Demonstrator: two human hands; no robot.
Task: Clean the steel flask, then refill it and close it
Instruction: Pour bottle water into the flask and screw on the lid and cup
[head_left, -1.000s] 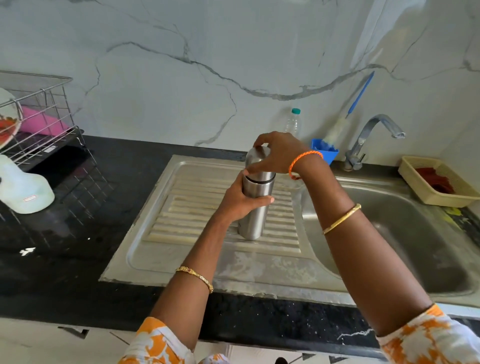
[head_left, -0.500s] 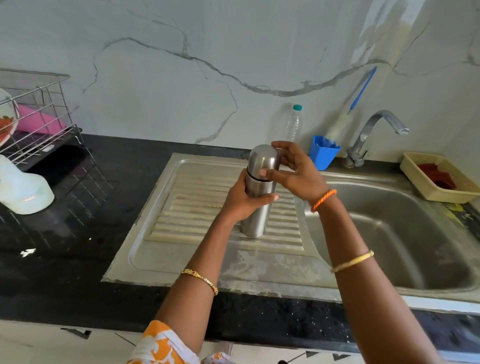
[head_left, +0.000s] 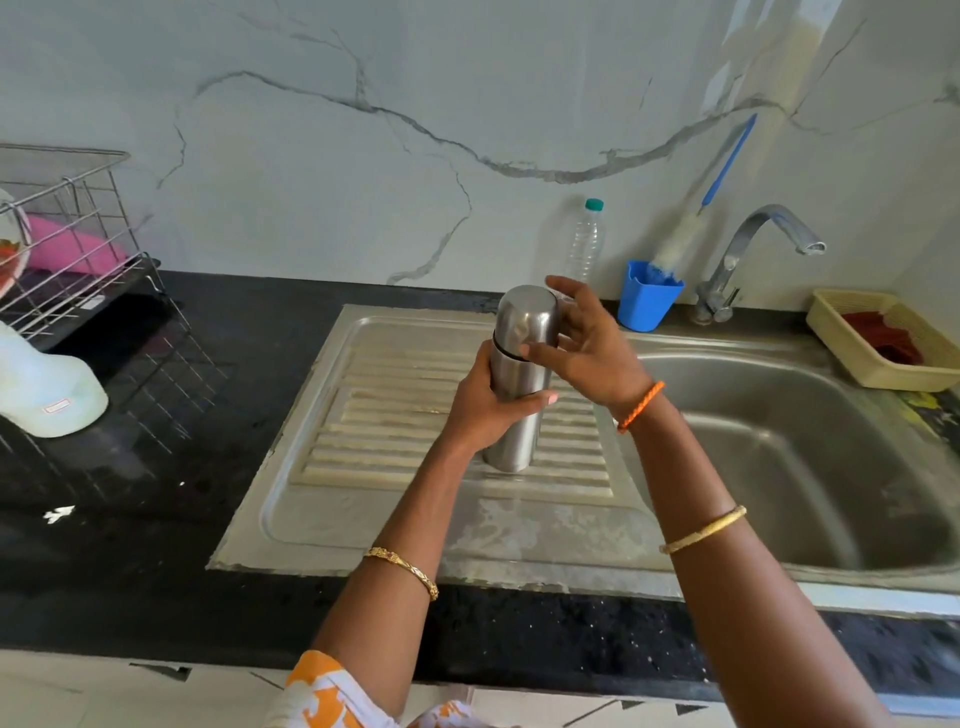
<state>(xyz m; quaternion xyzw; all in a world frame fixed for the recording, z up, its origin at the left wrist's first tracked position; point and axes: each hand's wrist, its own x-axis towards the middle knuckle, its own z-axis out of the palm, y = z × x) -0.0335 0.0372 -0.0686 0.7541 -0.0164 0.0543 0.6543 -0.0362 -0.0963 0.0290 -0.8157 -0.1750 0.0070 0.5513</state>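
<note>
At frame centre, the upright, capped, brushed-steel flask (head_left: 519, 379) is gripped by the left hand (head_left: 485, 408) at mid-body, while the right hand (head_left: 589, 348) pinches its domed cap (head_left: 527, 319).

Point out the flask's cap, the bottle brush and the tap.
flask's cap (head_left: 527, 317), head view, on its steel side below the dome.
bottle brush (head_left: 675, 244), head view, on the white bristles above the blue cup.
tap (head_left: 748, 228), head view, on the curved spout.
</note>
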